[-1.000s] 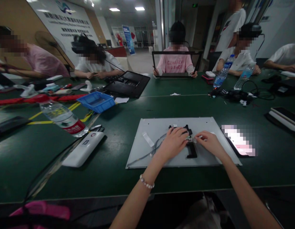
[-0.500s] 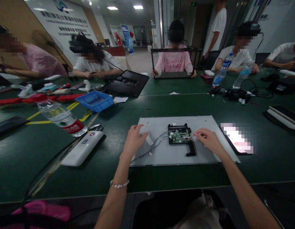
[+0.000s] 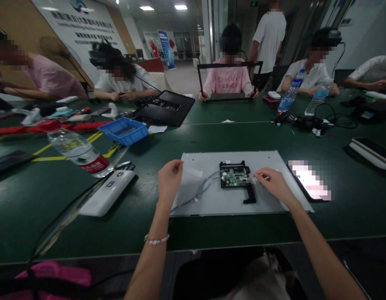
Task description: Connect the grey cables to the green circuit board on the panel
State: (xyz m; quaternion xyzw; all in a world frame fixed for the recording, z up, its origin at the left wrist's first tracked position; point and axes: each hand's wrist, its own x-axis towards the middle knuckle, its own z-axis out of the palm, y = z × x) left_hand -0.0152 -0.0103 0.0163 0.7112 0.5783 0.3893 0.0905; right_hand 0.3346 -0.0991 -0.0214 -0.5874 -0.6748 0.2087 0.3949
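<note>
Currently, both hands pinch on either side of the circuit board

From my remote seat, taking the panel's middle as the clock's centre, I have the circuit board (image 3: 235,178) lying right there in its black frame, whose arm juts toward five. Grey cables (image 3: 201,189) leave it at nine and bend toward the panel's eight o'clock corner.

The left hand (image 3: 170,177) is over the panel's nine o'clock edge, fingertips closed on the end of a pale strip (image 3: 194,171). The right hand (image 3: 270,181) sits at three, thumb and finger closed on a scrap of clear film (image 3: 253,179) just beside the board's frame; its forearm crosses the near edge around five.

I read room on the panel (image 3: 208,160) between the board and the twelve o'clock edge, and a band of green table (image 3: 224,231) at six. Toward three, a lit phone (image 3: 309,180) crowds the panel's edge. Past nine, a white power bank (image 3: 108,191) lies well apart.
</note>
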